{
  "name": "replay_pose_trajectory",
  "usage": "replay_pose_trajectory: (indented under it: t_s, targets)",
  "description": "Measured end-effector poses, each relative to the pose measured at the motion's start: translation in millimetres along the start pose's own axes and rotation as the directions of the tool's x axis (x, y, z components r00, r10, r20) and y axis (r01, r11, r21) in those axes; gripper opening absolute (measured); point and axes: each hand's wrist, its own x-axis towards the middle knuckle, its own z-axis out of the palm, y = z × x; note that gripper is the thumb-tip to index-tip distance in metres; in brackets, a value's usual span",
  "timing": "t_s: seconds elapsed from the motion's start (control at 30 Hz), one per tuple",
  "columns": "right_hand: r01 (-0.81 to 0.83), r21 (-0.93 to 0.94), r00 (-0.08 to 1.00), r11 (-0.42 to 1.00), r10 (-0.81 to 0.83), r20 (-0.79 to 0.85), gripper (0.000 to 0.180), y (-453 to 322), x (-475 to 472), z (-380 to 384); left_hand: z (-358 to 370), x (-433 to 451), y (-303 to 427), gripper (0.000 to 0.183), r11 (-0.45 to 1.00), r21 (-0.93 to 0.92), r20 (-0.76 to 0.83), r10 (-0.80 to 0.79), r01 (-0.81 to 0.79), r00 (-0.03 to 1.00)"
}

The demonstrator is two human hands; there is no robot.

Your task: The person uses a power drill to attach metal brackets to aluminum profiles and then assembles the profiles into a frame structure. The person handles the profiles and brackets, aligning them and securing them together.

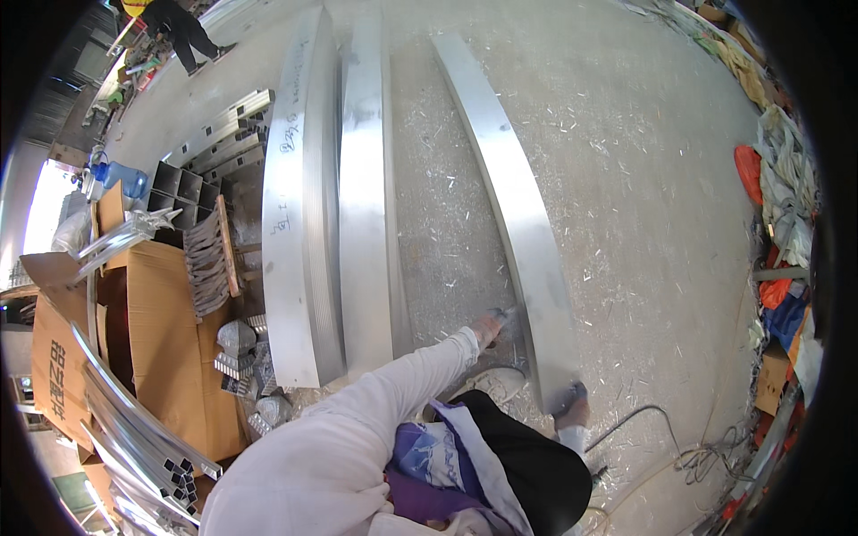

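A long aluminium profile, wide and flat-topped, lies on the floor and appears bowed by the lens. Its near end is held by my right hand, whose grey-covered fingers wrap around the corner. My left hand is stretched out just left of the profile's side, the fingertips grey and blurred. Whether it touches the metal or holds anything cannot be made out. Left of it lie another wide profile and a stack of similar aluminium profiles with handwritten marks.
Metal shavings litter the concrete floor. Cables lie at lower right, near heaped bags. On the left are a cardboard box, cast metal caps, square tubes and a blue water jug. Another person stands far back.
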Motion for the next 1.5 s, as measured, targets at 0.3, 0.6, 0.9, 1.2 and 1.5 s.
replay_pose_trajectory:
  t_s: [0.3, 0.6, 0.9, 1.2, 1.5]
  targets:
    - [0.205, -0.389, 0.978, 0.898, -0.176, 0.109, 0.047, -98.8, -135.5, 44.2, 18.1, 15.1, 97.4, 0.115, 0.699, -0.644, -0.115, 0.314, -0.311, 0.942]
    - [0.394, -0.822, 0.918, 0.41, -0.223, 0.328, 0.062, -91.2, -151.8, 62.6, -0.9, -23.2, 130.2, 0.093, 0.639, -0.621, -0.223, 0.412, -0.455, 0.883]
    - [0.568, -0.623, 0.823, 0.538, -0.367, 0.434, 0.066, -62.6, -140.9, 82.7, -35.4, -68.6, 159.0, 0.095, 0.538, -0.565, -0.328, 0.549, -0.625, 0.769]
    - [0.62, -0.57, 0.712, 0.54, -0.081, 0.697, 0.072, -36.9, -143.4, 144.5, -175.5, -130.5, 186.7, 0.065, 0.581, -0.505, -0.364, 0.528, -0.638, 0.768]
    - [0.614, -0.675, 0.786, 0.409, -0.236, 0.571, 0.052, -31.4, -119.9, 104.1, -216.4, -197.6, 168.8, 0.074, 0.711, -0.421, -0.422, 0.395, -0.563, 0.816]
